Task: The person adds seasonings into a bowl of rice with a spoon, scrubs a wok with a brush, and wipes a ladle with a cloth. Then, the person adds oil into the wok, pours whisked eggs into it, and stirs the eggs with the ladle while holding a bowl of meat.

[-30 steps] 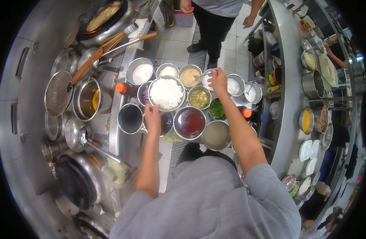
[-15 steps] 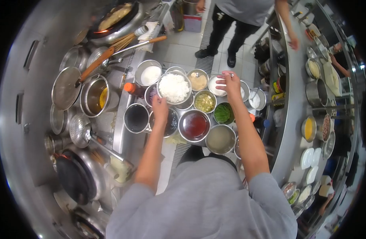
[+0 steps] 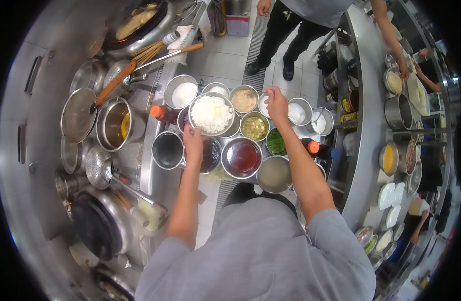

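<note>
A metal bowl of white rice (image 3: pixel 211 114) sits over the smaller pots, and my left hand (image 3: pixel 193 141) grips its near rim. My right hand (image 3: pixel 277 104) is above a pot of white powder (image 3: pixel 263 104), fingers drawn together; whatever they hold, if anything, is hidden. Close by stand a pot of pale brown granules (image 3: pixel 244 100), chopped pale green pieces (image 3: pixel 254 126) and cut green herbs (image 3: pixel 276 142). Nearer my body are a bowl of red liquid (image 3: pixel 242 157) and a pot of cloudy liquid (image 3: pixel 274 174).
Left, on the steel stove counter, are a wire strainer (image 3: pixel 79 116), a perforated ladle (image 3: pixel 98 167) and a wok (image 3: pixel 97 223). A lit wok (image 3: pixel 137 25) is at upper left. A co-worker (image 3: pixel 311 20) stands opposite. Another counter (image 3: pixel 363 165) runs along the right.
My right hand has moved left and its fingers have closed together. My left hand stays at the rice bowl. The co-worker's arm has reached over the right counter to a bowl.
</note>
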